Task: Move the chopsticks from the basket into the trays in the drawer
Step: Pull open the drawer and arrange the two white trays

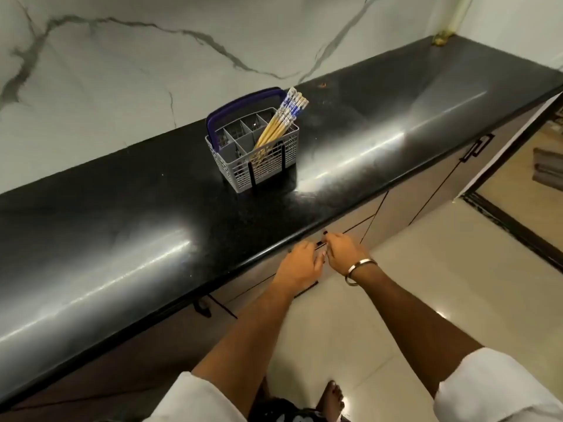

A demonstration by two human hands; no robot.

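Overhead, a white marble-veined wall backs a long glossy black countertop, with pale cabinet fronts beneath and cream floor tiles to the right. Near the counter's middle stands a grey cutlery basket with a purple handle; the chopsticks lean in its right-hand compartment. Below the counter edge, the left hand and right hand curl their fingers around the dark drawer handle. A metal bangle circles the right wrist.
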